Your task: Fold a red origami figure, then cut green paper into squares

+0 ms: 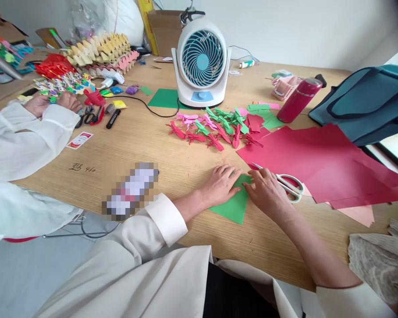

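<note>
A green sheet of paper [234, 207] lies on the table in front of me, partly covered by both hands. My left hand [220, 187] rests flat on its left part, fingers stretched forward. At the sheet's right edge is my right hand [267, 190], its thumb and fingers bent close to the paper's upper right corner; whether they pinch it I cannot make out. Just right of that hand lie scissors [293, 187] with white handles, their blade tip showing beyond my fingers. Behind the hands sit several folded paper figures [215, 128] in red, green and pink.
Large red paper sheets [305, 159] spread to the right, near a red bottle [300, 100] and a teal bag [365, 101]. A fan [202, 62] stands at the back. On the left are a blurred-out phone [131, 192] and a co-worker's hands [69, 101] among small colourful pieces.
</note>
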